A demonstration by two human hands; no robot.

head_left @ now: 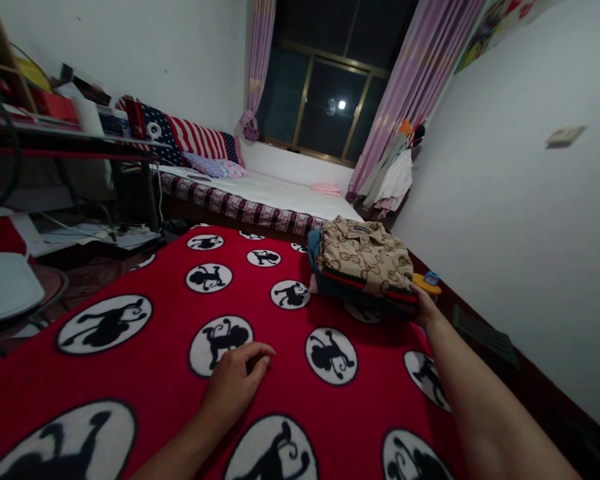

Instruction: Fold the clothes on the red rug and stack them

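Observation:
A stack of folded clothes sits at the far right of the red blanket (pixel 285 347), which is printed with dark monkey figures in white ovals. On top lies a tan patterned shirt (pixel 363 253) with a red and green stripe along its front edge; blue-green clothing (pixel 314 248) shows beneath it. My right hand (pixel 424 303) grips the stack's near right corner, its fingers partly hidden by the cloth. Over the blanket, left of the stack, my left hand (pixel 243 370) holds nothing. Its fingers are loosely bent, with a gap between thumb and forefinger.
Behind stands a second bed (pixel 275 190) with a pillow (pixel 215 167). A cluttered desk (pixel 70 143) and a white chair (pixel 7 287) are on the left. Beyond my right hand is a yellow stool-like thing (pixel 427 285). Clothes (pixel 395 177) hang by the curtain (pixel 400 87).

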